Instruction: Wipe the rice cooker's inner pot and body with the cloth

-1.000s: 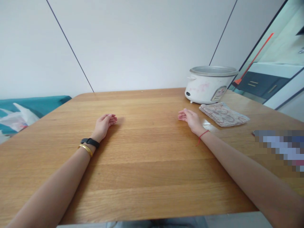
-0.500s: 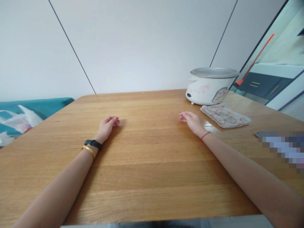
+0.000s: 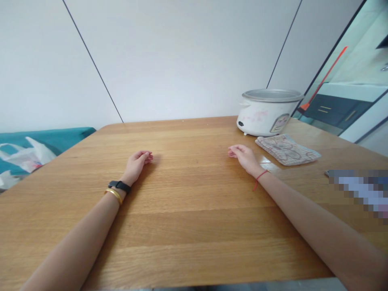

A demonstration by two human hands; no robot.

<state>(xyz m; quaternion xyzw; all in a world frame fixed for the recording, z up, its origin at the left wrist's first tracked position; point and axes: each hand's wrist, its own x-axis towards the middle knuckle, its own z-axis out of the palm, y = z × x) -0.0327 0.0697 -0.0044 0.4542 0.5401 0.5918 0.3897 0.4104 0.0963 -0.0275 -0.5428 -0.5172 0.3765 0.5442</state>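
My left hand [image 3: 138, 165] rests on its side on the wooden table [image 3: 188, 194], fingers curled in and thumb laid against them. Nothing shows in it. A black band [image 3: 120, 186] and a gold bangle [image 3: 114, 196] circle that wrist. Across from it, my right hand [image 3: 244, 157] lies on the tabletop in much the same way, its fingers loosely folded and its thumb against the forefinger, holding nothing visible. Around the right wrist is a red string [image 3: 260, 178]. Nearest to this hand is a folded checked cloth [image 3: 287, 150], which it does not touch.
A white electric cooker pot [image 3: 266, 117], lidless, stands behind the cloth at the back right. A blurred-out flat object [image 3: 357, 190] lies at the right edge. Plastic bags [image 3: 30, 155] sit on a teal seat [image 3: 69, 137] at left. A pale wall [image 3: 182, 60] rises behind the table.
The whole view has shifted slightly, so things appear a little lower. My right thumb has drawn closer to the fingers. Both hands otherwise stay in place on the table.
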